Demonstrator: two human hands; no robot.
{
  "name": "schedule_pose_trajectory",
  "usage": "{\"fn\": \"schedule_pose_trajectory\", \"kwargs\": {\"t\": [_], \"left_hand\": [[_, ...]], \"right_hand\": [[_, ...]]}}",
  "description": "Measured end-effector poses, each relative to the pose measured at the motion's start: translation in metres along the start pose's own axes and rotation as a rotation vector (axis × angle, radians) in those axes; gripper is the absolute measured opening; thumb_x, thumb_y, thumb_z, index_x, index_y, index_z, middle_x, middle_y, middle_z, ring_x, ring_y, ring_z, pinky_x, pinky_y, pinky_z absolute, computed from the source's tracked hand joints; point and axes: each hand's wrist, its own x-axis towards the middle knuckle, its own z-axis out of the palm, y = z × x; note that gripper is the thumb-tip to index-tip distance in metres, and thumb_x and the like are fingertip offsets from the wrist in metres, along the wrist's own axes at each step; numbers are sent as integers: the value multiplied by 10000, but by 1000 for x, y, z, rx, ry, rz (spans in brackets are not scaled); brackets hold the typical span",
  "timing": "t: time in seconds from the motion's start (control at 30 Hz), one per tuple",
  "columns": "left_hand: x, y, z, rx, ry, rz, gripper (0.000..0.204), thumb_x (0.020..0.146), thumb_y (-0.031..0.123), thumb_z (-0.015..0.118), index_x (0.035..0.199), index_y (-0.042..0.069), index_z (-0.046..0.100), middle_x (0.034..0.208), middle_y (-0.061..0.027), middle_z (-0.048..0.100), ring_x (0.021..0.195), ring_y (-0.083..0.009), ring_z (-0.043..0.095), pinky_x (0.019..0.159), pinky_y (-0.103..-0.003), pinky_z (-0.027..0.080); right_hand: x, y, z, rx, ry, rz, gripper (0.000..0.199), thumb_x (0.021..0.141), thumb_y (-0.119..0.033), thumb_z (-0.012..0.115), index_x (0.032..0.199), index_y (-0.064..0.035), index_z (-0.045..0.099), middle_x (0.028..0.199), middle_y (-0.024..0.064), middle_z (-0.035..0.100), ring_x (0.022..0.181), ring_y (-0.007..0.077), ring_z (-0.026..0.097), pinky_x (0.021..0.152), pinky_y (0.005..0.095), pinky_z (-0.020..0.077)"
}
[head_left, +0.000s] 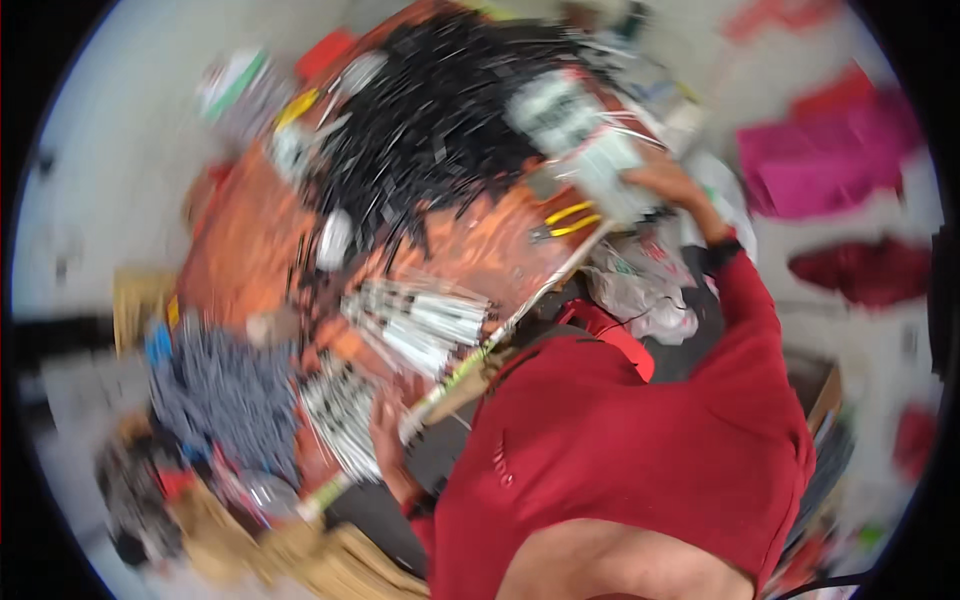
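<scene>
Holding now: right hand [665, 180] is gripping a clear packet [600, 160], upper right.
Left hand [385, 430]: is resting on striped packets [345, 410]; grip unclear.
Feel: is looking light, crinkly, slippery; hold the edge.

A person in a red long-sleeved top bends over, seen from above in a blurred view. The right arm stretches up and away from the body, sleeve reaching to the wrist, where a dark band sits. The right hand [668, 180] is raised at the end of that arm, its fingers wrapped around something pale. The left arm is bent close against the torso, mostly hidden by it. The left hand [388, 432] shows low beside the chest, fingers curled; blur hides whether they grip anything.
</scene>
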Motion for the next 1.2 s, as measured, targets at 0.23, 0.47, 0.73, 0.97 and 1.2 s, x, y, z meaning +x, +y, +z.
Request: {"fn": "schedule_pose_trajectory", "kwargs": {"t": [0.23,0.47,0.73,0.97,1.2], "left_hand": [[3,41,44,-29,135,-88,657,989,286,626,1500,-42,375,1387,-150,587,1232,-230,583,1084,-377,432],[-16,54,26,-1,481,8,581,956,294,675,1418,-21,516,1263,-113,668,1111,-182,638,998,-345,481],[-13,21,-93,351,889,160,661,893,294,750,1403,-46,504,1373,-170,596,1194,-256,594,1009,-363,461],[18,-29,-170,755,762,61,1017,760,432,847,1500,-54,346,1472,-296,452,1420,-386,384,1147,-450,320],[53,-44,-180,839,611,-11,955,801,382,827,1498,-55,344,1452,-265,487,1341,-349,485,1091,-416,387]], "right_hand": [[101,152,-36,-249,130,14,771,796,-313,714,1427,35,438,1305,210,606,1221,316,577,1030,402,436],[153,227,-24,-167,18,0,748,843,-286,709,1447,46,417,1325,248,582,1242,318,560,1043,391,431],[143,174,-26,-714,209,-92,695,830,-290,772,1388,23,501,1286,242,611,1191,358,592,1031,396,449],[85,22,146,-439,-104,-511,475,901,-218,680,1322,-26,575,1254,194,638,1188,346,597,1016,408,459],[15,-119,319,144,-531,-192,707,876,-336,743,1408,16,436,1349,231,550,1230,379,570,1019,414,453]]}}
